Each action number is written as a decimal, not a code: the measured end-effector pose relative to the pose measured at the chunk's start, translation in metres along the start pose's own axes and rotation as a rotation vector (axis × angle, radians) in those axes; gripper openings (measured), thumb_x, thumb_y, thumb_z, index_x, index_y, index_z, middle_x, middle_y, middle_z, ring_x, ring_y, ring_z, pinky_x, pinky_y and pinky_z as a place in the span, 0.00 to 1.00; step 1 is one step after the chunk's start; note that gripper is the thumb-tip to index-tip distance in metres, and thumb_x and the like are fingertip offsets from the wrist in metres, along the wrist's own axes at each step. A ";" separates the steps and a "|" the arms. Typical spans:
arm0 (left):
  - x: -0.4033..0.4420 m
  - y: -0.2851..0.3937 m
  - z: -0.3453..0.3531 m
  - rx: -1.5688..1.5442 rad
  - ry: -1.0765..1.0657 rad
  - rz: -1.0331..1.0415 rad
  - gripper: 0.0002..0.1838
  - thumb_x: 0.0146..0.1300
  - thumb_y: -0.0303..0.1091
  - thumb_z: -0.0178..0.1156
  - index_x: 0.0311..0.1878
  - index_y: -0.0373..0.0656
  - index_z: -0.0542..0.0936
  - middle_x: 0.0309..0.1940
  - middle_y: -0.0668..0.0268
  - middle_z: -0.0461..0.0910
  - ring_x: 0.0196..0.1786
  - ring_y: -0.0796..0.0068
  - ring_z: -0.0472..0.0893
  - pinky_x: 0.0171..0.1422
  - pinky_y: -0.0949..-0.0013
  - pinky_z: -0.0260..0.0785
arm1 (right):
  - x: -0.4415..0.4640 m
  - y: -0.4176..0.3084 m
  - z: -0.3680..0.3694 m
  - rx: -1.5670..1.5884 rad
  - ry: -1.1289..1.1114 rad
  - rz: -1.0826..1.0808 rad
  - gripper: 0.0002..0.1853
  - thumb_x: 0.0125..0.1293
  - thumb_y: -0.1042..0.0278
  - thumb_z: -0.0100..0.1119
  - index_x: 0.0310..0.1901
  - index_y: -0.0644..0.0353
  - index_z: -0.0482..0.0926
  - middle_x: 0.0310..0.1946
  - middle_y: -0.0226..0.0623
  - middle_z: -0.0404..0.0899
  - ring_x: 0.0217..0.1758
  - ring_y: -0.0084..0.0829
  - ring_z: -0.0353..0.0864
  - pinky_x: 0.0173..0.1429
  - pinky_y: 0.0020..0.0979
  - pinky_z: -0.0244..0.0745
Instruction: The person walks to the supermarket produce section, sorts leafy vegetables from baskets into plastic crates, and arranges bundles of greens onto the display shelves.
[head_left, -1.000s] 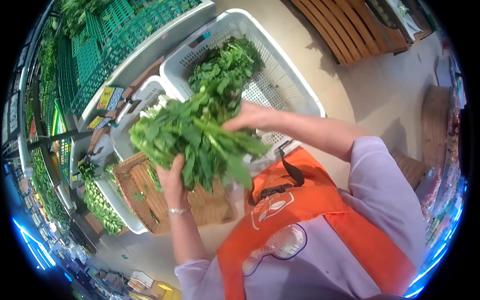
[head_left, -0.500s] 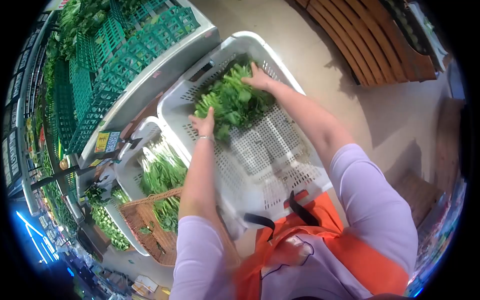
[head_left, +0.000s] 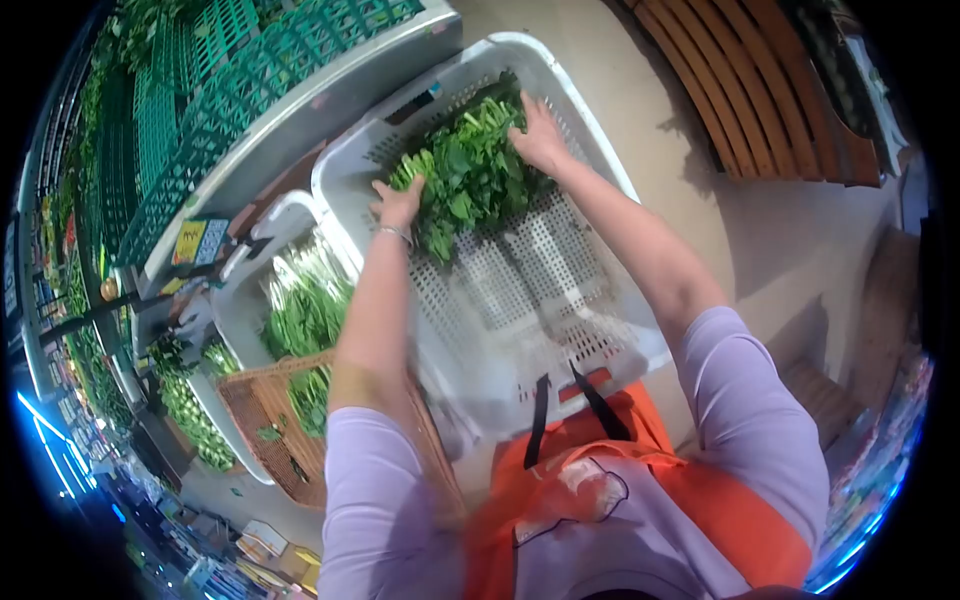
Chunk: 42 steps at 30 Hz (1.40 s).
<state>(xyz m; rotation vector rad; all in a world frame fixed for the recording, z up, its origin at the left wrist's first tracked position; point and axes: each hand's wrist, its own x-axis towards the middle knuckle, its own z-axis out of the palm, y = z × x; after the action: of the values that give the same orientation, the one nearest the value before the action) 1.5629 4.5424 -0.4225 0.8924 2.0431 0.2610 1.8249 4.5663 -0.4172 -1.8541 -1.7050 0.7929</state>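
A pile of leafy green vegetables with pale green stems lies at the far end of a white perforated plastic basket. My left hand, a bracelet at its wrist, rests against the pile's left side with thumb and fingers spread. At the right side, my right hand touches the greens with its fingers stretched toward the far wall. The pile sits between my two hands. Some fingertips are hard to make out among the leaves.
Left of the basket stand a white crate with white-stemmed greens and a brown wicker basket. Green plastic crates line the shelf at upper left. A slatted wooden stand is at upper right.
The greens have turned between my hands, with more leaf surface showing now. My left hand sits slightly farther left and my right slightly farther right. The whole view has shifted a little.
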 end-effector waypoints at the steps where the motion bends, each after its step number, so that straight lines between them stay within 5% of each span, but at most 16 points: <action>1: -0.009 0.005 -0.010 -0.048 -0.023 0.044 0.54 0.54 0.59 0.59 0.71 0.40 0.40 0.69 0.40 0.38 0.71 0.45 0.46 0.72 0.55 0.45 | -0.012 -0.009 -0.002 -0.039 0.100 -0.124 0.36 0.57 0.61 0.48 0.69 0.55 0.53 0.69 0.53 0.47 0.72 0.50 0.49 0.71 0.42 0.50; 2: -0.018 0.010 -0.020 -0.097 -0.047 0.086 0.52 0.55 0.58 0.59 0.71 0.39 0.42 0.69 0.41 0.42 0.71 0.48 0.48 0.71 0.56 0.47 | -0.021 -0.021 -0.003 -0.065 0.030 -0.322 0.34 0.58 0.63 0.47 0.67 0.56 0.55 0.70 0.49 0.47 0.72 0.48 0.48 0.71 0.48 0.47; 5: -0.103 0.046 -0.080 -0.367 -0.212 0.267 0.45 0.58 0.54 0.58 0.70 0.40 0.51 0.66 0.50 0.58 0.68 0.60 0.58 0.65 0.62 0.57 | -0.024 -0.022 0.032 -0.423 -0.589 -0.305 0.33 0.58 0.64 0.46 0.68 0.52 0.55 0.70 0.48 0.45 0.74 0.45 0.45 0.72 0.53 0.42; 7: -0.149 0.037 -0.127 -0.438 -0.139 0.418 0.36 0.62 0.48 0.57 0.67 0.39 0.59 0.60 0.56 0.68 0.62 0.67 0.67 0.58 0.69 0.63 | -0.015 -0.034 0.030 -0.475 -0.668 -0.194 0.31 0.59 0.65 0.43 0.67 0.49 0.58 0.72 0.43 0.41 0.75 0.40 0.39 0.74 0.43 0.38; 10: -0.225 -0.008 -0.219 -0.454 0.103 0.727 0.20 0.68 0.34 0.50 0.60 0.37 0.69 0.58 0.59 0.70 0.57 0.69 0.73 0.57 0.69 0.68 | -0.005 -0.032 0.017 -0.195 -0.569 -0.257 0.30 0.55 0.71 0.50 0.64 0.51 0.65 0.68 0.49 0.53 0.72 0.45 0.50 0.72 0.39 0.48; 13: -0.290 -0.088 -0.298 -0.506 0.435 0.558 0.19 0.68 0.34 0.50 0.58 0.33 0.69 0.54 0.57 0.74 0.54 0.69 0.76 0.54 0.70 0.69 | -0.031 -0.074 -0.011 -0.052 -0.186 -0.386 0.23 0.57 0.68 0.54 0.57 0.54 0.72 0.56 0.47 0.72 0.59 0.40 0.71 0.62 0.36 0.66; 16: -0.310 -0.226 -0.343 -0.401 0.686 0.242 0.14 0.63 0.30 0.57 0.49 0.33 0.75 0.41 0.62 0.79 0.39 0.78 0.78 0.42 0.76 0.72 | -0.091 -0.157 -0.024 0.435 -0.323 -0.253 0.16 0.59 0.71 0.55 0.50 0.57 0.77 0.46 0.40 0.79 0.48 0.30 0.78 0.53 0.28 0.72; 18: -0.320 -0.303 -0.337 -0.212 0.627 0.001 0.14 0.60 0.30 0.59 0.47 0.33 0.75 0.37 0.62 0.79 0.37 0.81 0.78 0.39 0.79 0.71 | -0.163 -0.244 -0.030 0.392 -0.496 -0.341 0.10 0.61 0.72 0.56 0.44 0.60 0.78 0.37 0.35 0.80 0.38 0.23 0.78 0.43 0.25 0.74; 20: -0.317 -0.356 -0.310 -0.268 0.558 -0.063 0.15 0.60 0.31 0.60 0.47 0.33 0.76 0.36 0.60 0.80 0.36 0.76 0.79 0.40 0.75 0.72 | -0.218 -0.305 -0.011 0.080 -0.977 -0.301 0.12 0.62 0.69 0.54 0.46 0.59 0.78 0.42 0.38 0.81 0.41 0.30 0.80 0.49 0.28 0.75; 21: -0.315 -0.367 -0.301 -0.295 0.524 -0.089 0.15 0.59 0.32 0.60 0.47 0.33 0.76 0.36 0.59 0.80 0.35 0.74 0.80 0.40 0.74 0.73 | -0.240 -0.301 0.019 0.127 -1.025 -0.452 0.16 0.62 0.62 0.53 0.48 0.60 0.77 0.44 0.43 0.80 0.46 0.36 0.80 0.54 0.30 0.73; 23: -0.295 -0.363 -0.296 -0.110 0.638 -0.005 0.17 0.59 0.34 0.59 0.48 0.33 0.75 0.39 0.55 0.80 0.40 0.66 0.80 0.45 0.68 0.72 | -0.271 -0.325 0.056 0.062 -1.111 -0.318 0.25 0.60 0.54 0.55 0.53 0.65 0.73 0.48 0.48 0.78 0.49 0.40 0.79 0.56 0.34 0.71; 26: -0.238 -0.366 -0.281 0.058 0.739 0.137 0.21 0.60 0.38 0.57 0.52 0.32 0.74 0.48 0.48 0.76 0.52 0.53 0.75 0.57 0.59 0.67 | -0.283 -0.295 0.156 0.022 -0.933 -0.125 0.32 0.58 0.50 0.57 0.56 0.70 0.69 0.50 0.52 0.75 0.50 0.42 0.78 0.56 0.37 0.70; 30: -0.180 -0.353 -0.245 0.241 0.536 0.098 0.25 0.63 0.44 0.52 0.53 0.31 0.71 0.53 0.43 0.71 0.60 0.48 0.67 0.65 0.57 0.58 | -0.298 -0.317 0.201 0.062 -0.770 0.037 0.36 0.55 0.45 0.59 0.54 0.71 0.69 0.47 0.53 0.75 0.49 0.41 0.77 0.54 0.37 0.71; 36: -0.226 -0.314 -0.230 -0.649 0.126 -0.037 0.23 0.64 0.31 0.46 0.61 0.30 0.64 0.57 0.48 0.70 0.60 0.58 0.70 0.64 0.64 0.60 | -0.312 -0.356 0.248 0.547 -0.974 0.292 0.31 0.52 0.53 0.67 0.51 0.68 0.71 0.43 0.45 0.78 0.45 0.35 0.78 0.50 0.33 0.73; 39: -0.260 -0.320 -0.249 -1.180 -0.090 0.127 0.27 0.64 0.31 0.48 0.66 0.34 0.59 0.61 0.51 0.66 0.63 0.65 0.67 0.66 0.67 0.56 | -0.305 -0.366 0.231 0.572 -1.183 0.179 0.26 0.51 0.62 0.68 0.49 0.66 0.73 0.43 0.43 0.78 0.43 0.31 0.78 0.48 0.31 0.74; 42: -0.291 -0.309 -0.270 -1.184 0.022 0.126 0.28 0.64 0.31 0.50 0.67 0.38 0.59 0.62 0.58 0.66 0.66 0.67 0.64 0.67 0.66 0.55 | -0.289 -0.378 0.213 0.622 -1.217 0.288 0.21 0.50 0.68 0.68 0.46 0.63 0.74 0.39 0.39 0.79 0.39 0.29 0.79 0.46 0.30 0.75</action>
<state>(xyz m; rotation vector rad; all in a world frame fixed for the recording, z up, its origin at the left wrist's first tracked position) 1.3043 4.1593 -0.2239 0.2426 1.4329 1.3613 1.3934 4.3084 -0.2781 -1.1657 -1.3996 2.5706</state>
